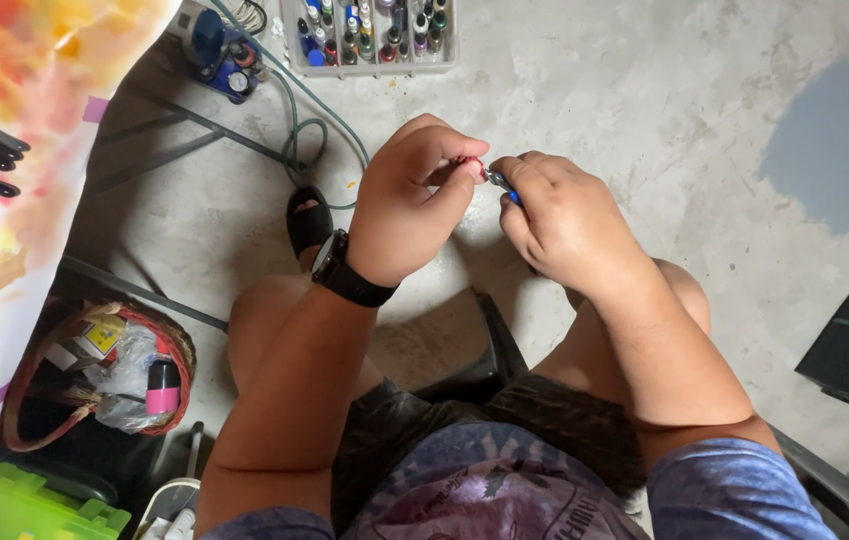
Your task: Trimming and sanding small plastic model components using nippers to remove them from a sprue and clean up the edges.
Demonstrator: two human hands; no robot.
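My left hand pinches a small red piece; my right hand grips a blue-handled tool against it. Fitting seems underway; steady alignment matters next.

A yellow-labelled packet and crumpled clear plastic bag lie in the round red-rimmed basket.

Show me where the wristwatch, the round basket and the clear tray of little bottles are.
wristwatch (342, 270), head view, on the black band at the left wrist.
round basket (181, 352), head view, on its red rim.
clear tray (289, 40), head view, on its left wall.
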